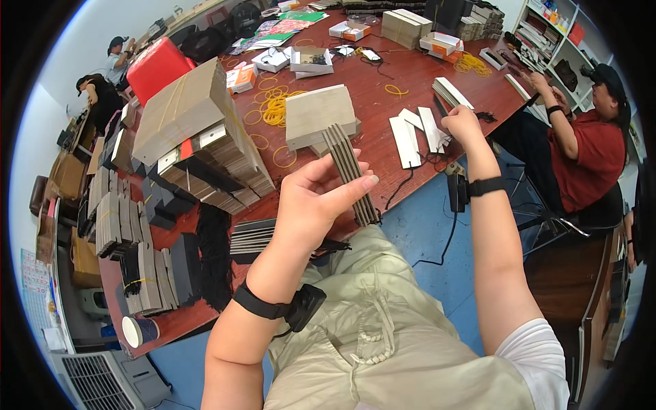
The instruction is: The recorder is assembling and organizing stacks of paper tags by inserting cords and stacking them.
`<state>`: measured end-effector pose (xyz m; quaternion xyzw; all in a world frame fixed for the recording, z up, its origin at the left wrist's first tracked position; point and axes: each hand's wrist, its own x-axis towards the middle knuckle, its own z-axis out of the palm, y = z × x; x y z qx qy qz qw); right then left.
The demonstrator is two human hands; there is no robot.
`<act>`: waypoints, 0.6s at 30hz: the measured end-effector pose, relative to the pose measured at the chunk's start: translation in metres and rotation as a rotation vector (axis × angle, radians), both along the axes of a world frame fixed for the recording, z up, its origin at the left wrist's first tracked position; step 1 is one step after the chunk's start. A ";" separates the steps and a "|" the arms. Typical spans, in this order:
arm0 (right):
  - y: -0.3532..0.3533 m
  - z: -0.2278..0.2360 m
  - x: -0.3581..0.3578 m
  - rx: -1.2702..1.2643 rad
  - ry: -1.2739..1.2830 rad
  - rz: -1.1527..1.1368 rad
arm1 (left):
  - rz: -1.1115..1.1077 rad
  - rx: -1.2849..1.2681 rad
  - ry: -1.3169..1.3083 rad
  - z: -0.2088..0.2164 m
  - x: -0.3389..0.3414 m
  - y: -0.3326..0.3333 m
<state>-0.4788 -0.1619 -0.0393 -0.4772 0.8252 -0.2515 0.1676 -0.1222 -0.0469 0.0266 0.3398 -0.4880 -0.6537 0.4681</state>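
Above my lap, my left hand is closed around a small stack of narrow grey-brown card strips, thumb across one side. The strips tilt, and dark cord ends show at their lower end. Further right, my right hand reaches over the table edge with its fingers curled together. What it pinches, if anything, is hidden. Beside it lie loose white strips with black cords, and a small stack of white-topped strips sits just beyond it.
A tall block of bundled cards stands left on the red table, near yellow rubber bands and a flat card stack. Dark bundles and a paper cup line the left edge. Someone in red sits at right.
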 end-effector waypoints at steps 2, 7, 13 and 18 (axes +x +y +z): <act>0.007 -0.001 0.011 -0.064 0.089 -0.044 | 0.007 0.001 0.011 -0.001 0.001 0.000; 0.032 0.031 0.055 0.278 0.200 0.182 | 0.036 0.010 0.017 0.001 0.001 0.003; 0.029 0.013 0.055 0.089 0.515 0.175 | 0.013 -0.019 -0.048 0.003 0.000 0.006; 0.029 0.017 0.050 0.085 0.393 0.210 | 0.051 0.061 0.070 -0.005 0.003 0.003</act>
